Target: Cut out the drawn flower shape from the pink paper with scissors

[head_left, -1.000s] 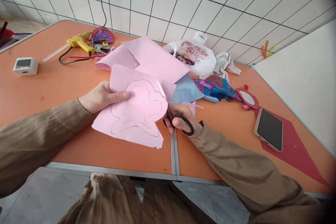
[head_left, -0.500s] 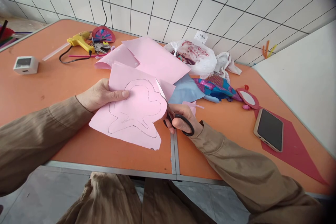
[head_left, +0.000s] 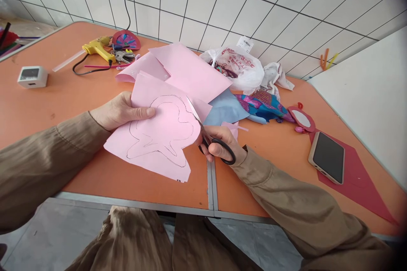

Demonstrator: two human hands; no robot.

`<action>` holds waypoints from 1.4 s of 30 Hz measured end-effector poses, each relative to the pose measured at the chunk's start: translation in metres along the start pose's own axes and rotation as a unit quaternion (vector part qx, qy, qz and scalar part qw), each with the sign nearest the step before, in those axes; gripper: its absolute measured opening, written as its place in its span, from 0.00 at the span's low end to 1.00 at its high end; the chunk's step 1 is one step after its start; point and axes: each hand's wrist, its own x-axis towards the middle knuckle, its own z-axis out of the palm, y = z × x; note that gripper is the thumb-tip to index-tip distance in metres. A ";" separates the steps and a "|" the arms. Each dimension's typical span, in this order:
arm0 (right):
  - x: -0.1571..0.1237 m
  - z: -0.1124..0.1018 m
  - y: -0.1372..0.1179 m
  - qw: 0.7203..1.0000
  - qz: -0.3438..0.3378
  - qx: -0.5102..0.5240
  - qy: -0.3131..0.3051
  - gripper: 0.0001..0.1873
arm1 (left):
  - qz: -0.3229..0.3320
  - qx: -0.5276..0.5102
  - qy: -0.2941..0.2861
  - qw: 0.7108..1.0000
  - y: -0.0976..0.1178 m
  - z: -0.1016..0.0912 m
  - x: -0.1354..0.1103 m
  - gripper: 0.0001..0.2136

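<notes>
My left hand (head_left: 125,111) pinches the left edge of a pink sheet (head_left: 155,84), thumb on top, fingers hidden behind. A rounded, lobed outline is drawn on the sheet in dark pen, and its right edge is trimmed in a curve. My right hand (head_left: 219,142) holds black-handled scissors (head_left: 227,152), fingers through the loops. The scissor blades lie along the sheet's right side, beside the drawn line. Behind the held sheet lies a larger folded pink sheet (head_left: 193,70) on the orange table (head_left: 165,192). A small pink offcut (head_left: 234,129) rests near my right hand.
At the left are a yellow glue gun (head_left: 101,51), keys (head_left: 124,56) and a small white box (head_left: 32,77). A white plastic bag (head_left: 243,70) and blue patterned fabric (head_left: 265,106) lie behind. A phone (head_left: 327,156) sits on red sheet (head_left: 362,182) at the right.
My left hand has shifted slightly left with the pink sheet, whose lower part has swung left. The scissors stay nearly in place at its right edge.
</notes>
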 end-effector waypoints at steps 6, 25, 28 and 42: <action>0.001 0.001 -0.003 1.000 -0.002 -0.008 -0.009 0.31 | -0.003 0.014 -0.039 0.999 0.002 -0.011 0.005 0.09; 0.002 0.002 -0.007 0.999 0.001 -0.004 -0.036 0.29 | -0.005 0.027 -0.111 0.993 0.001 -0.029 0.013 0.13; 0.003 0.002 -0.009 0.999 0.003 -0.008 -0.034 0.29 | -0.003 0.030 -0.112 0.993 0.001 -0.028 0.013 0.14; 0.002 0.001 -0.007 0.999 0.024 -0.001 -0.044 0.28 | -0.033 0.063 -0.090 0.993 0.007 -0.032 0.008 0.14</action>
